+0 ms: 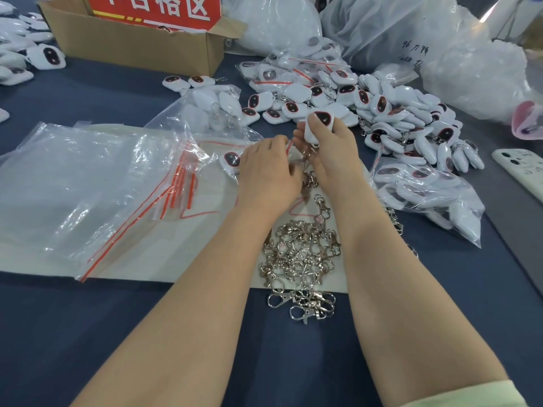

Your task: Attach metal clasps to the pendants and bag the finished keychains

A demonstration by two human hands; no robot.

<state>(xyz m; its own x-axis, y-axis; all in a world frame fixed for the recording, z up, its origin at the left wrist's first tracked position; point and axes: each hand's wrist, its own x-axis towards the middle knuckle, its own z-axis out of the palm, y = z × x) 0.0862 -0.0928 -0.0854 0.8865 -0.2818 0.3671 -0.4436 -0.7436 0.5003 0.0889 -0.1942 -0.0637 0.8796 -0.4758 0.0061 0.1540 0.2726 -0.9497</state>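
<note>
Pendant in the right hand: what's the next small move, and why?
Probably slip the pendant into the small bag that the left hand pinches by its red-striped edge. A clasp seems to hang already beneath the pendant, which the right hand grips close beside that edge, so it looks ready for bagging.

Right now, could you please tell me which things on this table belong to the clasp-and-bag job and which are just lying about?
Part of the job: white pendant gripped in the right hand; heap of metal clasps; clear zip bags; loose pendants; filled bag.
Just lying about: cardboard box with a red sign; white phone; large plastic sacks.
</note>
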